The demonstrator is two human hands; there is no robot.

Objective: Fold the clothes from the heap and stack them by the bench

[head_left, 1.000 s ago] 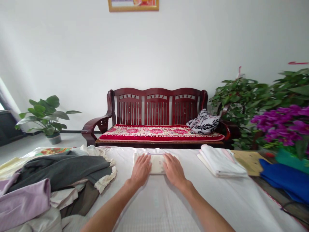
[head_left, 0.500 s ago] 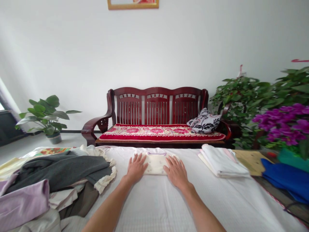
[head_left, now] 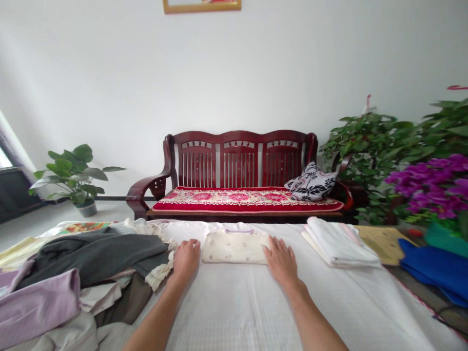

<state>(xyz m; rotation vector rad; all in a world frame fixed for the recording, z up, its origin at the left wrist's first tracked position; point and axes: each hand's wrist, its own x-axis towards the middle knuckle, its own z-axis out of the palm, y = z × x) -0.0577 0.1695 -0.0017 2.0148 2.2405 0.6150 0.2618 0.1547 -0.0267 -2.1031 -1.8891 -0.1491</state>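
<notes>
A cream garment with small faint prints and a lilac-edged neckline lies folded flat on the white cloth covering the table. Just left of it, a little apart from its edge, my left hand rests on the cloth with nothing visible in it, its fingers stretched forward. My right hand lies at the garment's right end, fingers spread, the thumb side touching or nearly touching the fabric.
Loose clothes, among them a dark grey garment and a lilac one, are heaped at left. Folded white cloths sit at right, with a blue cloth beyond. A wooden bench stands behind the table.
Both hands have moved outward off the top of the folded garment, the left one to the left and the right one to the right. The garment lies in place, now uncovered.
</notes>
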